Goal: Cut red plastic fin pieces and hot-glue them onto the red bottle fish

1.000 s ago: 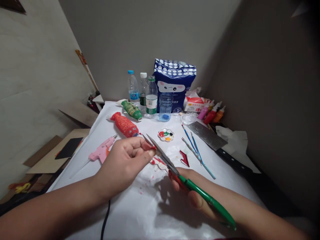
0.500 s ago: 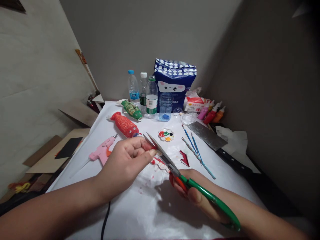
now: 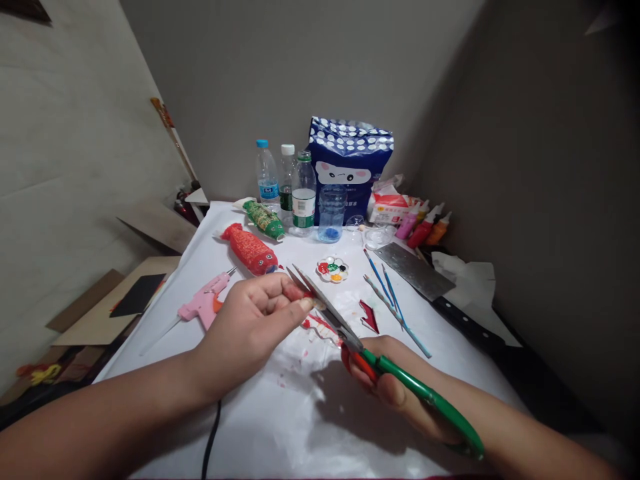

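Observation:
My left hand (image 3: 253, 327) is closed in a pinch on a small red piece of plastic (image 3: 296, 291), mostly hidden by the fingers. The blades of a pair of scissors (image 3: 334, 313) are parted around the fingertips and the piece. My right hand (image 3: 395, 393) is wrapped round the scissors' green and orange handles. Beneath the blades lies a clear scrap with red paint (image 3: 323, 328). To its right sits a dark red jagged piece (image 3: 369, 316). A red fish figure (image 3: 250, 250) lies beyond my left hand, with a green fish figure (image 3: 265, 220) behind it.
A pink glue gun (image 3: 205, 298) lies left of my hand. A paint palette (image 3: 332, 270), several paintbrushes (image 3: 383, 287) and a cleaver (image 3: 417, 272) are at right. Plastic bottles (image 3: 303, 200), a cut blue container (image 3: 331, 213) and a blue bag (image 3: 350, 160) stand at the back.
The scissors and my right hand have shifted very slightly. My left hand stays in place with the piece.

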The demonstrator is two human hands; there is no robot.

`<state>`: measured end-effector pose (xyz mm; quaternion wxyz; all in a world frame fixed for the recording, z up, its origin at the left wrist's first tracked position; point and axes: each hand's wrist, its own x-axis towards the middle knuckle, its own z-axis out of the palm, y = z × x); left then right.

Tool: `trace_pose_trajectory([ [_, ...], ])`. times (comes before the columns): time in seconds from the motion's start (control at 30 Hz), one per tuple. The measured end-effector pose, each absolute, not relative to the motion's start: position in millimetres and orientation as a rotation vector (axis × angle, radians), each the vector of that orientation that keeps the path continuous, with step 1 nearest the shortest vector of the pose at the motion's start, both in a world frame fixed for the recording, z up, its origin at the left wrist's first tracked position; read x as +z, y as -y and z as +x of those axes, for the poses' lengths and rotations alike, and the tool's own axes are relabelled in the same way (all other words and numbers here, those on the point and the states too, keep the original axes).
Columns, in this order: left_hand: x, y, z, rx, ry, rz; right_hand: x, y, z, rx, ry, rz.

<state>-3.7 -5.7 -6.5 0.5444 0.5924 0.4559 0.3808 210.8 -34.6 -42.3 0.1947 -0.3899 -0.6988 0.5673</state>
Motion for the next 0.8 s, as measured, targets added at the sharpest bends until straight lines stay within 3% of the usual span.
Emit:
trace_pose_trajectory([
  [0.5,-8,3,-11,0.908,-1.127,1.430,-41,36,214,1.548,2.031,-1.125],
  [0.67,-10,5,-11,0.903,-1.138,1.440,-61,33,210,1.613,1.779,-0.926],
  [0.8,-9,8,-7,0.884,-1.154,1.488,-63,31,204,1.465,1.518,-0.883],
])
